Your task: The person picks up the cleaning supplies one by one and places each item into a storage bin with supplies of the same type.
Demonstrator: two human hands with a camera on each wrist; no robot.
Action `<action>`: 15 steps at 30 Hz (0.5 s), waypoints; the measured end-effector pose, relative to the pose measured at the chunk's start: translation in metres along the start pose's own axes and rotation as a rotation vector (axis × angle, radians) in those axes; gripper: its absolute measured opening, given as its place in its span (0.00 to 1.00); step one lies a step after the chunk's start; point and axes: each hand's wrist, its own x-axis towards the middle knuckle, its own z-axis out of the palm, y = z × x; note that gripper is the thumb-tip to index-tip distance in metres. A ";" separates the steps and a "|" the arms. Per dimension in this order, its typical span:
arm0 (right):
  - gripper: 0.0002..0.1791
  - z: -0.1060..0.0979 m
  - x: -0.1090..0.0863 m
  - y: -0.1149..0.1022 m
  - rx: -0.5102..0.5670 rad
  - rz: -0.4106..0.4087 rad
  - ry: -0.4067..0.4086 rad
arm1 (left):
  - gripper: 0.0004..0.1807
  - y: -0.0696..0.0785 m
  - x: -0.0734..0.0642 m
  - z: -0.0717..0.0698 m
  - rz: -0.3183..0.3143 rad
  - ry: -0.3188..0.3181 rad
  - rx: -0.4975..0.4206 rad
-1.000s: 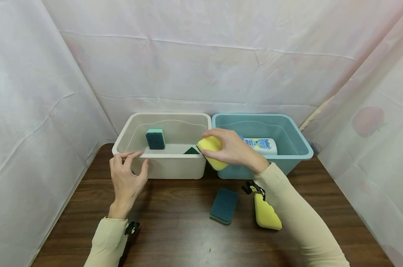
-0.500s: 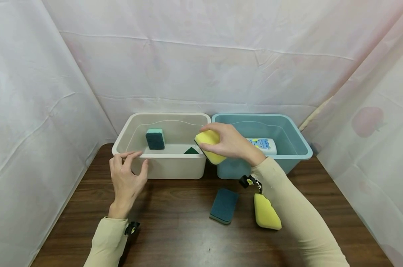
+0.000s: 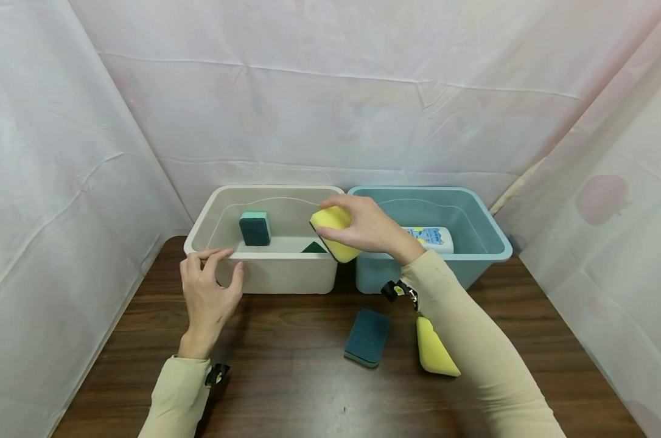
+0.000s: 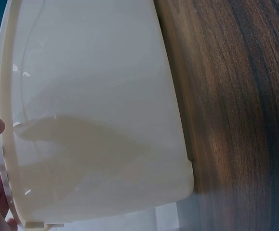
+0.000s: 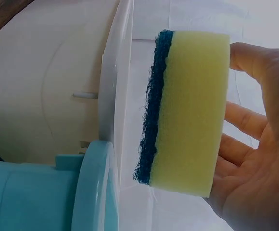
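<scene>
My right hand (image 3: 371, 226) pinches a yellow sponge (image 3: 338, 226) with a dark scouring layer between thumb and fingers. It is held tilted above the rim at the right end of the beige bin (image 3: 278, 274). The right wrist view shows the sponge (image 5: 192, 110) from its side, dark layer (image 5: 154, 106) facing away from the palm. My left hand (image 3: 207, 298) rests its fingertips on the beige bin's front rim near the left end, thumb held apart. Inside that bin a green sponge with a dark face (image 3: 255, 229) leans at the back, and a dark green corner (image 3: 313, 247) shows.
A blue bin (image 3: 489, 243) stands right of the beige one, holding a white bottle with a blue label (image 3: 433, 238). On the wooden table (image 3: 286, 377) lie a dark-faced sponge (image 3: 367, 337) and a yellow sponge (image 3: 434, 353), partly behind the right sleeve. White curtains (image 3: 330, 121) enclose the back and sides.
My right hand has moved the yellow sponge left and slightly up, from between the bins to over the beige bin's right end. The left hand has stayed at the rim.
</scene>
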 end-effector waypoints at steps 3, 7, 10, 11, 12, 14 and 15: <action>0.28 0.002 0.004 0.001 0.007 0.009 0.001 | 0.19 0.000 0.000 0.000 0.000 0.001 0.001; 0.29 0.004 0.009 0.000 0.025 0.026 0.000 | 0.19 -0.001 -0.001 0.000 -0.002 0.001 0.003; 0.30 0.005 0.012 0.000 0.035 0.037 -0.004 | 0.19 0.000 -0.001 0.000 -0.003 0.002 0.003; 0.30 0.005 0.013 0.000 0.036 0.041 -0.006 | 0.19 0.000 -0.001 0.000 -0.002 0.003 0.002; 0.30 0.006 0.015 0.000 0.036 0.044 -0.009 | 0.19 0.000 -0.001 0.000 -0.002 0.003 0.003; 0.30 0.007 0.018 0.000 0.035 0.050 -0.009 | 0.19 0.000 0.000 0.000 0.001 0.005 0.005; 0.31 0.007 0.020 0.000 0.033 0.052 -0.009 | 0.19 0.000 0.000 0.000 0.001 0.005 0.007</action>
